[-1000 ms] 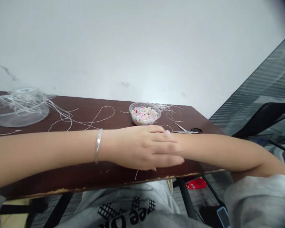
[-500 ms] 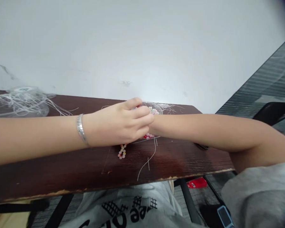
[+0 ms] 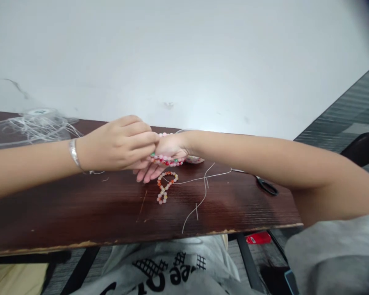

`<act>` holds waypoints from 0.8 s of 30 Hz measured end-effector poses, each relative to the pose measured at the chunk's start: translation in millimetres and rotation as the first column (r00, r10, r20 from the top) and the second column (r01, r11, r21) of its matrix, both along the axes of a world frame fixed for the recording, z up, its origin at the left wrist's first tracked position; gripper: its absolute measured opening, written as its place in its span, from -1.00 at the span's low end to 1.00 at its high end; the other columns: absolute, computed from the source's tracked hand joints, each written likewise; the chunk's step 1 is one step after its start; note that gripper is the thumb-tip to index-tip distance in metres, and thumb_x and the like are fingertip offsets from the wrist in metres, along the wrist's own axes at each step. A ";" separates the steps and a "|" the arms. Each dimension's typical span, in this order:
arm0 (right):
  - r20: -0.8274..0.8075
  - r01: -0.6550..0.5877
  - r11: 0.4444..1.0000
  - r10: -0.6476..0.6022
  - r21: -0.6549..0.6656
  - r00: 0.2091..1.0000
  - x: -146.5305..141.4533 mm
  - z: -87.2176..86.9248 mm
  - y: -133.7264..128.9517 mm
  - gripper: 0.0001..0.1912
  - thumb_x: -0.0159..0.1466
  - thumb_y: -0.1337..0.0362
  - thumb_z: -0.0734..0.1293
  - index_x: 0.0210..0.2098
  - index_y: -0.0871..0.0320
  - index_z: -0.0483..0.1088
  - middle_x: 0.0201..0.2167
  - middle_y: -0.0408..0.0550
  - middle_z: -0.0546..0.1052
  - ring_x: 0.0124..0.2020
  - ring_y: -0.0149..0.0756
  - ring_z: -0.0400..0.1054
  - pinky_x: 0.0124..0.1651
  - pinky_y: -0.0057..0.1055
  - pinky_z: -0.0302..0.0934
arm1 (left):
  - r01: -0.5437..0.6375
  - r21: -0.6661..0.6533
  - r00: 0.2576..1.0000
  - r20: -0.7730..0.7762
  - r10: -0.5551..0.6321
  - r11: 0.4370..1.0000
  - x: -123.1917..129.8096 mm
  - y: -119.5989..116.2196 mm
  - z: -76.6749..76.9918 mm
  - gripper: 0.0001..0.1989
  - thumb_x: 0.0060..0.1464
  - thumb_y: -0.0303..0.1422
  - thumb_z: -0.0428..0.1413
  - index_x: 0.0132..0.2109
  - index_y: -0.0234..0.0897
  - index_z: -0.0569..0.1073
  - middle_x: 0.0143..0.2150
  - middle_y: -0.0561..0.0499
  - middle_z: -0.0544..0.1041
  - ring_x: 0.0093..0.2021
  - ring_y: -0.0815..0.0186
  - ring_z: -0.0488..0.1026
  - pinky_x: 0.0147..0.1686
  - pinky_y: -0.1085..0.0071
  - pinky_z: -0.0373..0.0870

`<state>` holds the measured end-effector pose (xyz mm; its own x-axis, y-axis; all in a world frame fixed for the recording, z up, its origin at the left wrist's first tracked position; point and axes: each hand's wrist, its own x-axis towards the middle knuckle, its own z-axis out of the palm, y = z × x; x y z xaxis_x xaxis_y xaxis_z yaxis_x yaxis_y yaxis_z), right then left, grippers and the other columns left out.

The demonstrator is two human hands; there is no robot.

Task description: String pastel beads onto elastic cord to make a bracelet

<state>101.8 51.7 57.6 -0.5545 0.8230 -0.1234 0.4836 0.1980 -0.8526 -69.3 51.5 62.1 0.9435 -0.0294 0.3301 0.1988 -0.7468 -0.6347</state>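
Observation:
My left hand (image 3: 119, 143), a silver bangle at its wrist, is closed with its fingertips at the bead strands (image 3: 169, 159), which it seems to grip. These pink, red and green strands go around my right hand (image 3: 150, 169). That hand is held palm up, its fingers stretched out and partly covered by my left hand. Just below, an orange, white and yellow bead string (image 3: 162, 190) lies twisted into two loops on the dark table (image 3: 89, 205).
Clear cord (image 3: 46, 127) lies tangled at the back left. Thin cord pieces (image 3: 203, 192) curve over the table right of the twisted beads. Black-handled scissors (image 3: 267, 186) rest below my right forearm. A white wall (image 3: 184, 61) stands behind the table.
Both hands have moved left. My right palm and fingers now show, with the bead strands around them. The twisted bead string and the scissors are more exposed.

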 end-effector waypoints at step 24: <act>0.105 -0.008 0.803 -0.067 0.596 0.992 56.1 22.5 57.7 -0.84 0.13 0.45 0.17 -0.35 0.27 0.37 -0.47 -0.04 0.48 -0.46 -0.42 0.34 -0.30 -0.42 0.21 | -0.006 -0.996 0.749 -0.062 0.659 -0.087 6.3 87.7 -54.6 -0.77 -0.01 -0.24 0.08 -0.27 -0.31 0.32 -0.41 -0.04 0.48 -0.51 0.34 0.37 -0.49 0.41 0.31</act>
<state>158.0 109.5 80.1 -0.5418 0.7712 0.3342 0.5843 0.6314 -0.5099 -63.1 139.1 7.5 0.4883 0.8712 -0.0498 0.5740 -0.2777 0.7703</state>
